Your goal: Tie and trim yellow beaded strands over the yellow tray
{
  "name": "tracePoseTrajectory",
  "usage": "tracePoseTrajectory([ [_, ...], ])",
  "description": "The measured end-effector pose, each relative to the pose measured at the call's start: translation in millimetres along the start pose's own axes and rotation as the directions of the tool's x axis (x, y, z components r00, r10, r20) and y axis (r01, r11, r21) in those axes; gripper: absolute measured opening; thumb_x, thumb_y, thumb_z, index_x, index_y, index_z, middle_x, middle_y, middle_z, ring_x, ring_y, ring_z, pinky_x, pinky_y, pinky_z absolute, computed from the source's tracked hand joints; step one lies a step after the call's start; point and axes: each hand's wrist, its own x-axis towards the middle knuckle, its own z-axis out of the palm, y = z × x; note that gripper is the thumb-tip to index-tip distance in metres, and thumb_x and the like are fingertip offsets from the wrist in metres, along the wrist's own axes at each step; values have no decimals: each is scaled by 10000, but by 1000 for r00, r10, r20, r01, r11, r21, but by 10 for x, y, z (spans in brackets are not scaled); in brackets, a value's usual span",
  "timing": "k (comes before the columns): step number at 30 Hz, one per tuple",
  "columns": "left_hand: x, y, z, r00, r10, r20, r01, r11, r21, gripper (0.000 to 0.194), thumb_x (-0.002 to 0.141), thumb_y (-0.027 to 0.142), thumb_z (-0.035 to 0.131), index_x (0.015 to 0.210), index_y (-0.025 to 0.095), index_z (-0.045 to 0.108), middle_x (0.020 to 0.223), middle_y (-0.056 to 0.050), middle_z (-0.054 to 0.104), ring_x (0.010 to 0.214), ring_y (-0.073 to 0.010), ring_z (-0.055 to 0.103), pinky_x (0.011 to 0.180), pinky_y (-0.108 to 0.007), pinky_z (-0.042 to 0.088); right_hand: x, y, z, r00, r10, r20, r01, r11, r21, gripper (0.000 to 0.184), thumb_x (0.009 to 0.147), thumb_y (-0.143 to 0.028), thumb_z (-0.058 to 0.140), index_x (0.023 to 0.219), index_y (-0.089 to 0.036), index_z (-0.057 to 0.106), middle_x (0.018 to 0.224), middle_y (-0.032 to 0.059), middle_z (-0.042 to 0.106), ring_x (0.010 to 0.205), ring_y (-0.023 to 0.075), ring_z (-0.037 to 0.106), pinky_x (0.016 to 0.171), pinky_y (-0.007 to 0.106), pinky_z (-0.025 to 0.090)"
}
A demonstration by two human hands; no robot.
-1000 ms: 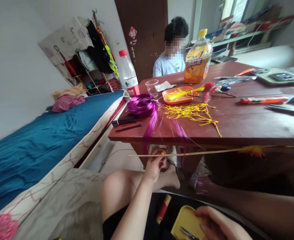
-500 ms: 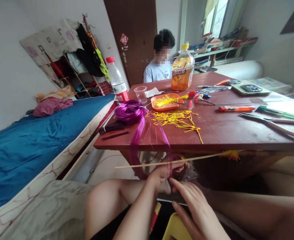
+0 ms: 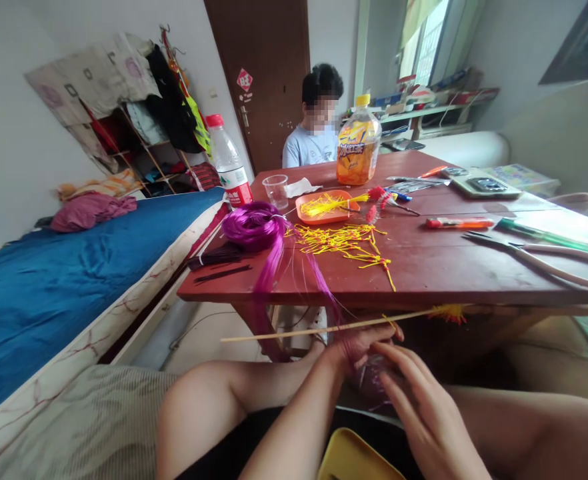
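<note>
My left hand [image 3: 367,343] is closed under the table's front edge around a thin wooden stick [image 3: 284,333]. A yellow-and-red tufted cluster [image 3: 449,313] is at the stick's right end, and a bit of yellow shows by my fingers. Purple thread strands [image 3: 321,283] run from a shiny purple hank [image 3: 254,227] down over my left wrist. My right hand [image 3: 419,387], fingers stretched and parted, is just right of the left, its fingertips close to or touching it. Blurred purple ends hang between the hands.
On the red table [image 3: 274,287] are yellow wire stems [image 3: 339,240], an orange tray [image 3: 307,217], pliers [image 3: 519,247], a red-capped bottle [image 3: 231,163] and a tea bottle [image 3: 358,143]. A yellow tray [image 3: 349,450] lies in my lap. Another person [image 3: 311,143] sits opposite.
My right hand has moved up and right, closer to the left hand's fingers. The left hand and stick have shifted slightly right and down relative to the table. The view has shifted a little.
</note>
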Motion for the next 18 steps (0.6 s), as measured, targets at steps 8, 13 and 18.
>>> tracePoseTrajectory([
  [8, 130, -287, 182, 987, 37, -156, -44, 998, -43, 286, 871, 294, 521, 1123, 158, 531, 1113, -75, 572, 915, -199, 591, 756, -397, 510, 224, 12, -74, 993, -81, -84, 65, 982, -175, 389, 897, -254, 325, 1284, -227, 360, 1284, 112, 475, 1183, 246, 465, 951, 427, 420],
  [13, -17, -455, 136, 929, 115, -353, -141, 989, -51, 290, 811, 310, 592, 1062, 166, 584, 1155, -89, 576, 1018, -243, 550, 875, -407, 421, 235, 248, -125, 989, -124, -84, 76, 898, -433, 420, 888, -262, 289, 1271, -120, 385, 1242, 188, 521, 1145, 303, 506, 914, 483, 446],
  [18, -321, -665, -43, 760, 165, -629, -250, 967, -49, 321, 736, 471, 595, 950, 235, 631, 1127, -76, 593, 1051, -265, 519, 820, -339, 383, 212, 547, -316, 970, -193, -149, 79, 828, -555, 479, 877, -339, 326, 1313, -147, 371, 1139, 216, 587, 1023, 366, 577, 819, 486, 482],
])
